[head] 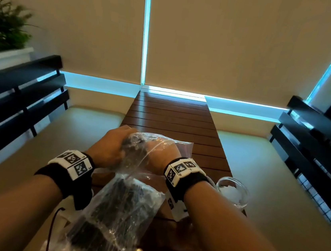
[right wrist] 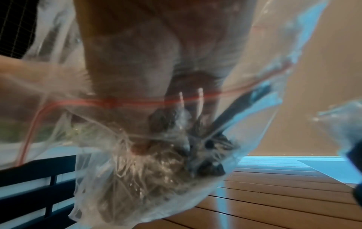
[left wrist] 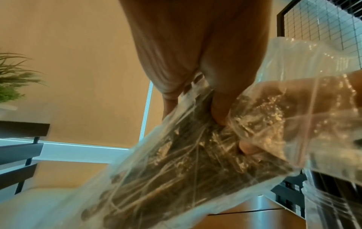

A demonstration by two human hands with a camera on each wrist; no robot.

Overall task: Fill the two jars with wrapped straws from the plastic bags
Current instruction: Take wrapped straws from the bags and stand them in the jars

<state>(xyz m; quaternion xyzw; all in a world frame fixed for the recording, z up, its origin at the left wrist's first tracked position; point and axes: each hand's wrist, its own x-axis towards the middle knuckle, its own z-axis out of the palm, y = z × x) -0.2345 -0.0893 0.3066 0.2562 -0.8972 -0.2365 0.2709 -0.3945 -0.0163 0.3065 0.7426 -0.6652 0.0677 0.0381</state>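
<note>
1. Step in hand, as we judge it: pull a bunch of wrapped straws [head: 121,207] out of the plastic bag [head: 135,163], held above the bench [head: 172,115].
2. We steady the bag w/ the left hand [head: 109,147], gripping bag and straw bundle from outside; fingers [left wrist: 219,108] curled round it.
3. Right hand [head: 160,158] is inside the bag mouth, fingers closed on straw ends; view blurred, so grip detail unclear.
4. We draw straws out lengthwise, not sideways, to avoid snagging the film.
5. One jar [head: 232,191] stands on the bench, just right of the right wrist; 2nd jar not seen.
</note>
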